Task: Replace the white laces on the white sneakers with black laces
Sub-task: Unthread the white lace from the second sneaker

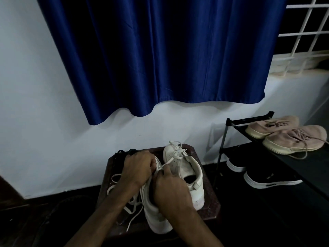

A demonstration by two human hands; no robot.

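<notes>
Two white sneakers stand side by side on a small dark wooden table [210,209]. The right sneaker [185,168] still carries its tied white lace. The left sneaker [153,211] lies under both hands. My left hand [138,166] pinches the white lace [161,166] over its eyelets. My right hand [169,189] grips the same sneaker's tongue area, fingers curled at the lace. Loose white lace [115,182] trails off the sneaker to the left. A bundle of black laces [124,152] lies at the table's far left corner.
A black shoe rack [236,122] stands to the right, with a pair of beige sneakers [284,134] on top and black sneakers [267,179] below. A blue curtain [160,59] hangs on the white wall behind. The floor is dark.
</notes>
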